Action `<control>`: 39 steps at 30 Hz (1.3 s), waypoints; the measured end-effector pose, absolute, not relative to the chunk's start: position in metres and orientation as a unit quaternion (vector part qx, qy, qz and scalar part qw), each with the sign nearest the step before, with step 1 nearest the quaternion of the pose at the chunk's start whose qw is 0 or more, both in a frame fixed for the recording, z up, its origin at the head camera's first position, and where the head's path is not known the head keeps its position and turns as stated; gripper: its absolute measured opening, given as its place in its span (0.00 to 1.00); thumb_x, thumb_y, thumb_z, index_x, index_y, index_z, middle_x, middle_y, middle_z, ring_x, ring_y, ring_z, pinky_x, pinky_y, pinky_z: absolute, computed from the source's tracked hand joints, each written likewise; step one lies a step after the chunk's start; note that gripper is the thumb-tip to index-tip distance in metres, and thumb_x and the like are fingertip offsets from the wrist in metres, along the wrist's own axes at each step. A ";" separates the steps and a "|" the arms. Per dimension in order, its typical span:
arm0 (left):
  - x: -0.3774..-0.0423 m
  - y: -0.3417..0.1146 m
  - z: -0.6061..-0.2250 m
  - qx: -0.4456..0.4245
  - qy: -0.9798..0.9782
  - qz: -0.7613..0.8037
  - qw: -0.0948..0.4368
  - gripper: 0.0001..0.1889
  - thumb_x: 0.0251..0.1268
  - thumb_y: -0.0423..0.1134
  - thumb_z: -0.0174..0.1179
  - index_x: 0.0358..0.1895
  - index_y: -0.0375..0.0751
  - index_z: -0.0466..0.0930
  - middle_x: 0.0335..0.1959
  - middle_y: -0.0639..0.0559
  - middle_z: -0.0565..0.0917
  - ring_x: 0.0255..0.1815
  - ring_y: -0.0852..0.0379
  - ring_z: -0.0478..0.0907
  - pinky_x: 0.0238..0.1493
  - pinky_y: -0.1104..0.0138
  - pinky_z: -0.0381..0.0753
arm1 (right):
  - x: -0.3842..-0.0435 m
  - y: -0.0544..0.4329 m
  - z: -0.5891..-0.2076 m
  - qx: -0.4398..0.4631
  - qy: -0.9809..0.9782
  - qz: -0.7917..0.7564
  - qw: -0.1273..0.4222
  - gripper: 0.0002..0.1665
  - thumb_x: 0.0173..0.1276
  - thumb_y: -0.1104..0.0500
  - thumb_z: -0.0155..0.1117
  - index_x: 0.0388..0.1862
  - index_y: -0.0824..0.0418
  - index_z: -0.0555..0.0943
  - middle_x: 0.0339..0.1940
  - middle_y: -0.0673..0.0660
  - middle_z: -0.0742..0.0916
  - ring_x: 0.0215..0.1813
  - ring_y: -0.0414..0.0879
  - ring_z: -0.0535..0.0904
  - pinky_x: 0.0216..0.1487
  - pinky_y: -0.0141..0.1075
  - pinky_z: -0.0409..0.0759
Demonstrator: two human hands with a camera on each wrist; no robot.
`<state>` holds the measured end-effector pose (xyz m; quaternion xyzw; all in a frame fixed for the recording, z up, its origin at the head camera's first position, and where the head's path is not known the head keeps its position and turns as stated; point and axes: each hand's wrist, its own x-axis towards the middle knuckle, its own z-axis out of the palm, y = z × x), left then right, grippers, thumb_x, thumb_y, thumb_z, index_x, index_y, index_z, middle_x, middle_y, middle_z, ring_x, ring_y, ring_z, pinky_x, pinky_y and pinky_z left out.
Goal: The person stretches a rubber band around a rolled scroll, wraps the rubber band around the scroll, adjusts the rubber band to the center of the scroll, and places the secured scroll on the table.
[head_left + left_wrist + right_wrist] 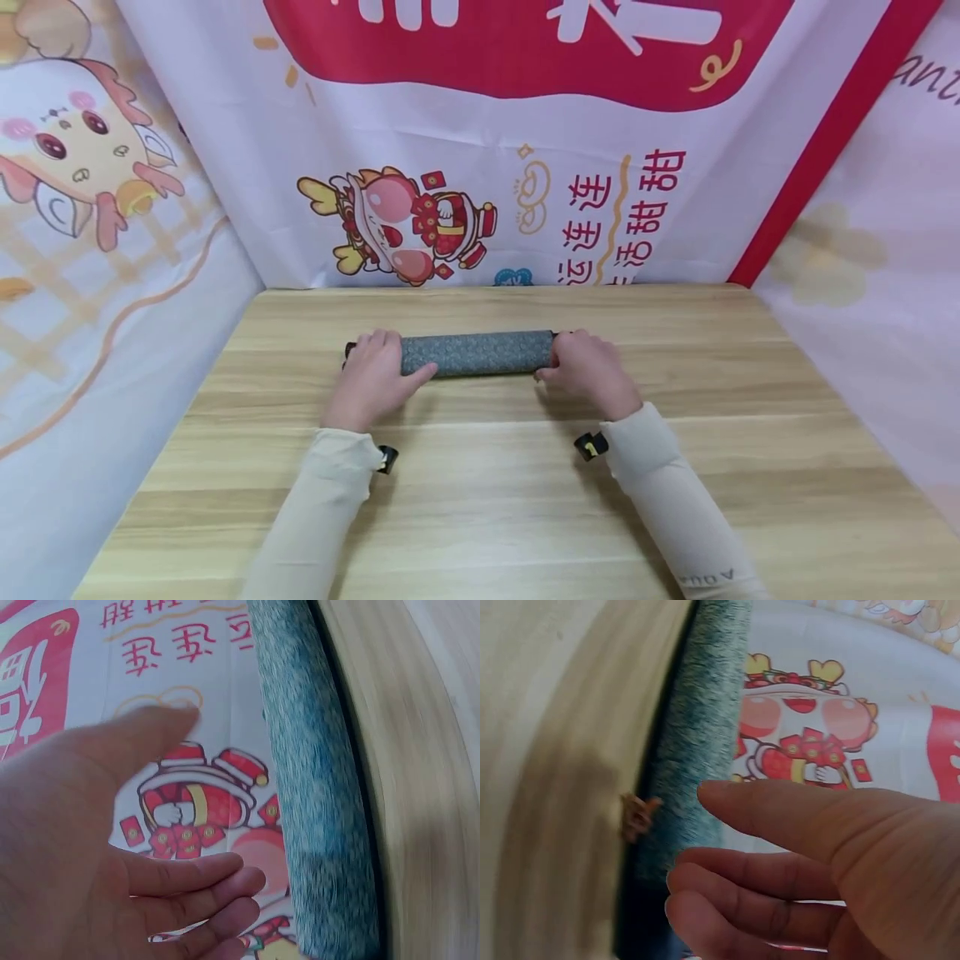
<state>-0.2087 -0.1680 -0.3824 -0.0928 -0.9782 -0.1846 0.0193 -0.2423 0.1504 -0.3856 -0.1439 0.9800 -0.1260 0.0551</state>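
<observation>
A blue-grey roll [476,353] with a flecked surface, like a rolled-up mat, lies crosswise on the table. Dark material shows at both ends and along its lower edge. My left hand [372,377] is over the left end; in the left wrist view its thumb and fingers are spread beside the roll [322,780]. Over the right end is my right hand [588,367], its thumb and loosely bent fingers at the roll [694,727] in the right wrist view. Whether either hand touches the roll I cannot tell. A small brown bit [637,816] sticks out at the roll's edge.
The wood-grain table [480,500] reaches back to a white and red printed cloth [480,183]. More printed cloth hangs at the left [97,275] and right [862,250]. A small black device [592,446] sits at the right wrist.
</observation>
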 end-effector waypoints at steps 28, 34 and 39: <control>-0.213 -0.111 -0.404 -0.202 -0.934 -0.295 0.012 0.18 0.72 0.44 0.67 0.55 0.35 0.83 0.51 0.45 0.85 0.57 0.47 0.77 0.64 0.51 0.78 | -0.250 0.144 -0.392 -0.180 0.951 -0.240 0.069 0.16 0.73 0.57 0.70 0.24 0.57 0.86 0.20 0.49 0.82 0.23 0.43 0.72 0.27 0.35 0.72; -0.211 -0.104 -0.401 -0.241 -0.919 -0.313 0.010 0.19 0.73 0.45 0.66 0.58 0.35 0.82 0.53 0.46 0.85 0.59 0.48 0.79 0.65 0.52 0.79 | -0.243 0.143 -0.377 -0.254 0.921 -0.281 0.087 0.09 0.74 0.57 0.70 0.37 0.60 0.91 0.29 0.50 0.90 0.28 0.42 0.79 0.32 0.35 0.80; -0.210 -0.099 -0.401 -0.270 -0.907 -0.322 0.009 0.21 0.77 0.48 0.64 0.62 0.37 0.81 0.58 0.47 0.85 0.64 0.49 0.78 0.69 0.52 0.78 | -0.234 0.133 -0.371 -0.305 0.902 -0.289 0.100 0.08 0.74 0.58 0.70 0.39 0.61 0.91 0.29 0.49 0.89 0.29 0.39 0.80 0.33 0.32 0.82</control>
